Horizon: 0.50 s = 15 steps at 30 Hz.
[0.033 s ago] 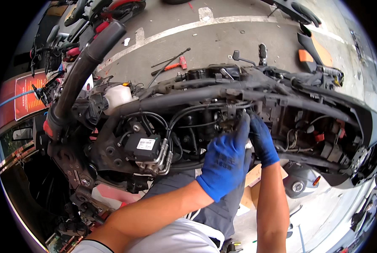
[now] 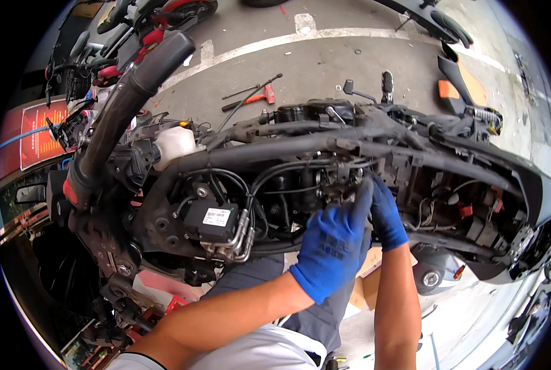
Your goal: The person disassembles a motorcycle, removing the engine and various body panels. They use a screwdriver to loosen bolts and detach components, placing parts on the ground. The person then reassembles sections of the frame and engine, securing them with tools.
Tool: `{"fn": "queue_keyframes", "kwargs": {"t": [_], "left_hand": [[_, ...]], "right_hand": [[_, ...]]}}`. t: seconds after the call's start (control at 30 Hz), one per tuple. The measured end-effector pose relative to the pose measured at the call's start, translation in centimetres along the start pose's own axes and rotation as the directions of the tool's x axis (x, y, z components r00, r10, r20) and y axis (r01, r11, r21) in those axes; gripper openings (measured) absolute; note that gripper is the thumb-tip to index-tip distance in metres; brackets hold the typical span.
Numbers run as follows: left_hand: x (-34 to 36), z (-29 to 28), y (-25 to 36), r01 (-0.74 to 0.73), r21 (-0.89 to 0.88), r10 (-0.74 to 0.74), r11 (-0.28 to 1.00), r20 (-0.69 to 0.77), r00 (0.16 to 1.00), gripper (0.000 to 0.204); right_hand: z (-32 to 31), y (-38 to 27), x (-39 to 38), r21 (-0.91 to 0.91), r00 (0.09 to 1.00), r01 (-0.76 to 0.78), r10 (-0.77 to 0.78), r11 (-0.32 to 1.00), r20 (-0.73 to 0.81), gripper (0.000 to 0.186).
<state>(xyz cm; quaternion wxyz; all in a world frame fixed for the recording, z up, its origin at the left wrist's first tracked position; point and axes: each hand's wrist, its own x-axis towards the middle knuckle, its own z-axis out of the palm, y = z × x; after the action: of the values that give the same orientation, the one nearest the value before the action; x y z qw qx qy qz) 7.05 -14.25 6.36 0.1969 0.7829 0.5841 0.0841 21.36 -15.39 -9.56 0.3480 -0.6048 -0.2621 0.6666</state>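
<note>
A stripped motorcycle frame (image 2: 275, 145) lies across the view, with black hoses and cables along it. My left hand (image 2: 334, 246), in a blue glove, has its fingers closed at a small metal fitting (image 2: 358, 174) under the main tube; what they grip is hidden. My right hand (image 2: 388, 216), also gloved, is closed beside the left at the same spot, its fingertips partly hidden behind the left fingers. Left of them sits a black box (image 2: 212, 220) with a white label and metal pipes. A translucent white reservoir (image 2: 174, 145) is farther up to the left.
Beyond the frame, a red hammer (image 2: 264, 95) and a rod (image 2: 249, 85) lie on the floor. An orange-black body panel (image 2: 460, 89) is at the back right. Other bikes (image 2: 152, 28) stand at the back. A handlebar tube (image 2: 127, 105) rises at left; cardboard (image 2: 365, 290) lies below.
The whole scene sits slightly lower in the picture. My two hands stay together at the same fitting, with little visible change in their fingers.
</note>
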Motion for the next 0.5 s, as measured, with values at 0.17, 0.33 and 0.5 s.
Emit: {"fn": "queue_keyframes", "kwargs": {"t": [0.17, 0.33, 0.5], "left_hand": [[1.2, -2.0, -1.6, 0.066, -0.006, -0.066, 0.998, 0.016, 0.998, 0.052], [2.7, -6.7, -4.0, 0.061, -0.01, -0.06, 0.998, 0.106, 0.993, 0.054], [8.4, -8.6, -9.6, 0.031, 0.019, -0.035, 0.999, 0.225, 0.974, 0.056]], "right_hand": [[-0.6, -2.6, 1.0, -0.493, 0.892, 0.446, -0.33, 0.747, 0.308, 0.041], [-0.7, -1.1, 2.5, -0.648, 0.875, 0.477, -0.392, 0.593, 0.285, 0.027], [1.5, -0.6, 3.8, -0.17, 0.982, 0.053, -0.021, 0.984, 0.185, 0.04]]}}
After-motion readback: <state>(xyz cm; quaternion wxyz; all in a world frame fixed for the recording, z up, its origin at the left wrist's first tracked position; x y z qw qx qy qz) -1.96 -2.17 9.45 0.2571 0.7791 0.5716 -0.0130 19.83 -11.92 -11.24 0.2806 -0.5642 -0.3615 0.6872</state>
